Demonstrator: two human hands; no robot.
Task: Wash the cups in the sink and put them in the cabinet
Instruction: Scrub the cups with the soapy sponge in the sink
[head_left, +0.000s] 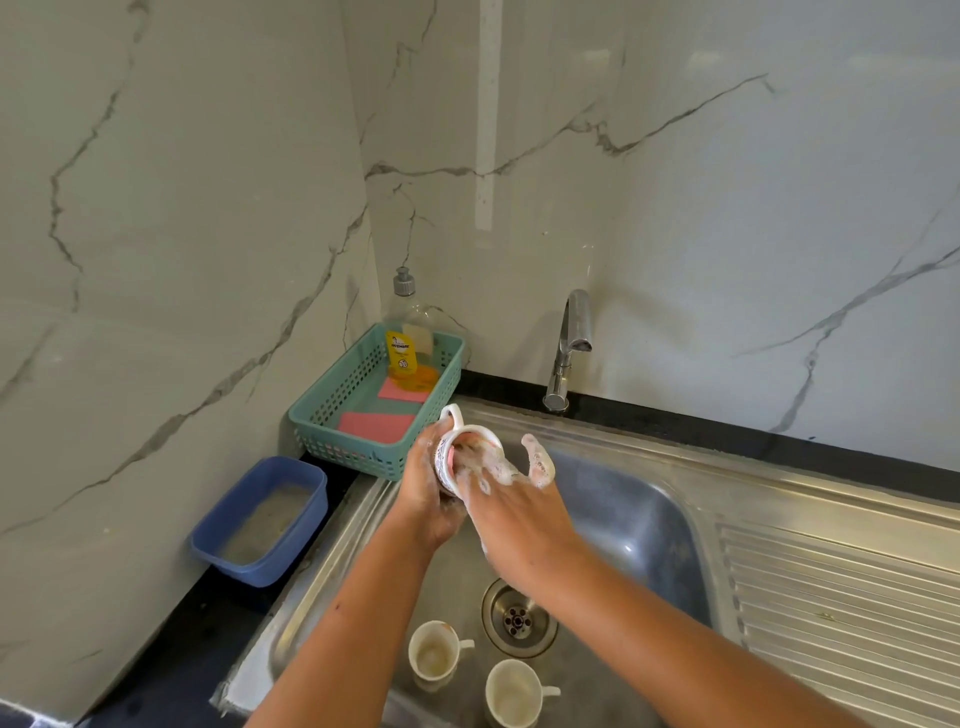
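left hand (425, 493) grips patterned white ceramic mug (456, 451), tilted for access | soapy right hand (511, 499) scrubs inside, fingers spread | two stained white cups (432, 656) wait (unwashed) in steel sink (639, 519)

A home kitchen, seen at its washing-up corner. A stainless-steel sink with ribbed drainboard (831, 587) is set into a dark stone bench (171, 670), with a chrome tap (569, 348) at its 12 o'clock edge. White glossy wall panels with grey marble veining (208, 208) form the splashback. At 10 o'clock a teal perforated plastic basket (332, 431) carries a clear bottle of orange dish liquid (408, 343) and pink sponge cloths (375, 427). At 9 o'clock sits a blue plastic tub (306, 506). Used white ceramic cups (434, 657) stand in the basin at 6 o'clock.
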